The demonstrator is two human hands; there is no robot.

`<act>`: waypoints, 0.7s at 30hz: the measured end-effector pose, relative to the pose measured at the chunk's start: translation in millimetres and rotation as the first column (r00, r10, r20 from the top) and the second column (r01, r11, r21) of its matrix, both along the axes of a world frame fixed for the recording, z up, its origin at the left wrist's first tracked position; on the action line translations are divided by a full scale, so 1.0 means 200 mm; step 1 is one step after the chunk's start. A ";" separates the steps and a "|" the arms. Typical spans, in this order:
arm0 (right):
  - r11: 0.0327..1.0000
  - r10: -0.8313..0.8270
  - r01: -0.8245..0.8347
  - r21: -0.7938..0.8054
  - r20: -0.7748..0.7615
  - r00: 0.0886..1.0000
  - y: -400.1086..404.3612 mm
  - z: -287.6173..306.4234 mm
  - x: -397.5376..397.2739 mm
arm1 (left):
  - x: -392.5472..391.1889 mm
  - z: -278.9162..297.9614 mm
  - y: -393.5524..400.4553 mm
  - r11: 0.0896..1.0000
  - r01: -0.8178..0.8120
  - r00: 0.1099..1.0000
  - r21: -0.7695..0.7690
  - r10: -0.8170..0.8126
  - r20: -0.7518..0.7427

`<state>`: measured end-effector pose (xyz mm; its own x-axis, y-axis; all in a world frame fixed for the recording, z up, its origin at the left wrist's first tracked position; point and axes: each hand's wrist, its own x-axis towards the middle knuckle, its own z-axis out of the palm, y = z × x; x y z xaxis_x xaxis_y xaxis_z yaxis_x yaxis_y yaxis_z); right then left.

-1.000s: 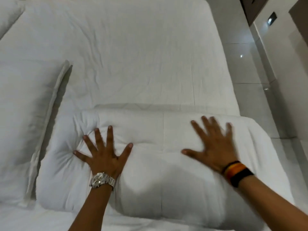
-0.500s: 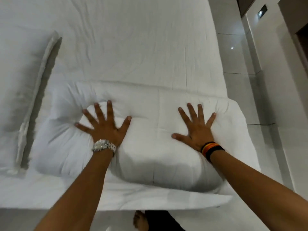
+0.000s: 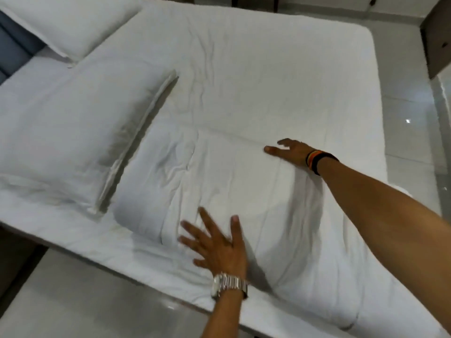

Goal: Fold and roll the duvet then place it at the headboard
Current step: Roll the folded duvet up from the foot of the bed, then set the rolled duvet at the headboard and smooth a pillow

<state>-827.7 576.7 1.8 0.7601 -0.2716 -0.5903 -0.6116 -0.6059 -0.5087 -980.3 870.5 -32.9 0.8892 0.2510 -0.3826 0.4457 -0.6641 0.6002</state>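
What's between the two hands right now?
Only rolled duvet: the head view shows bare white fabric between left hand and right hand.

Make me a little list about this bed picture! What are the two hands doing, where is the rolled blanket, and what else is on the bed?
duvet: white, folded into a thick bundle, lying on the bed's near side
left hand: fingers spread flat on the duvet's near edge
right hand: fingers straight, on the duvet's far edge
near pillow: beside the duvet's end
far pillow: by the headboard
watch: on left wrist
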 end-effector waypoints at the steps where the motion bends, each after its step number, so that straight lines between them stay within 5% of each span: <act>1: 0.999 0.020 -0.017 0.032 -0.068 0.997 0.00 -0.03 0.07 | -0.02 -0.01 -0.04 0.992 -0.106 0.994 -0.061 0.105 -0.018; 7: 0.986 0.085 -0.037 0.163 -0.300 0.950 0.00 -0.34 0.21 | 0.01 -0.08 -0.15 0.793 -0.538 0.843 -0.286 0.511 -0.169; 16: 0.965 0.082 0.018 0.262 -0.367 0.927 -0.02 -0.35 0.20 | 0.01 -0.02 -0.17 0.586 -0.686 0.711 -0.432 0.665 -0.227; 21: 0.894 -0.023 0.066 0.443 -0.100 0.995 0.05 -0.27 0.13 | 0.05 0.10 -0.18 0.572 -0.655 0.719 -0.494 0.673 -0.174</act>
